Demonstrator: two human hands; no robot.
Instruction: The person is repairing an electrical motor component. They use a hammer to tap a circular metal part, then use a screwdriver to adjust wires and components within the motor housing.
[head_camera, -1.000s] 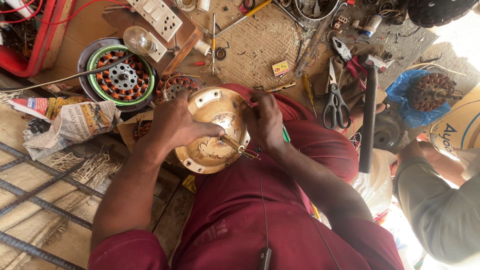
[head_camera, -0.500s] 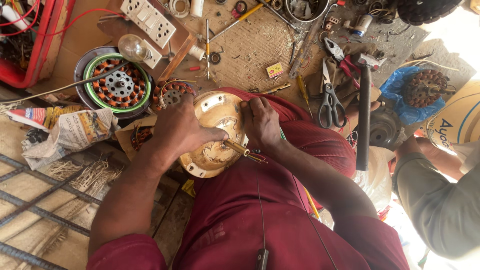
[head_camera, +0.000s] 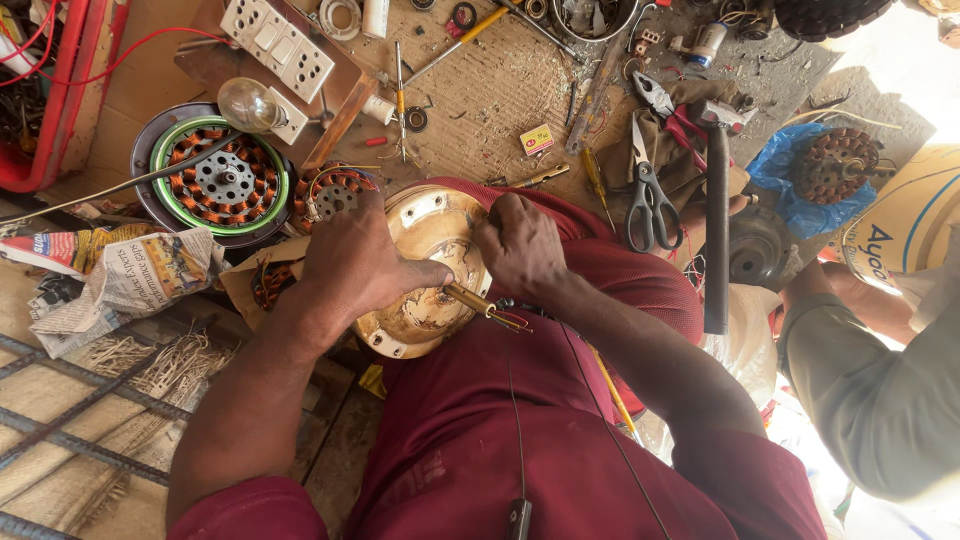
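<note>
Fingers (head_camera: 470, 245) same on motor cover (head_camera: 425, 235), unchanged.

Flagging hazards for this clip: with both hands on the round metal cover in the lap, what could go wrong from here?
The round cover rests on the lap, steadied only by the left hand; it could tip or slide off. The right hand works inside it beside the shaft, so fingers might get nicked or pinched. Scissors and a hammer lie close by the knee.

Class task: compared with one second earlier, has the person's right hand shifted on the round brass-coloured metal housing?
No. The right hand keeps its place on the round brass-coloured metal housing, still right of the left hand; only the camera view drifted.
</note>
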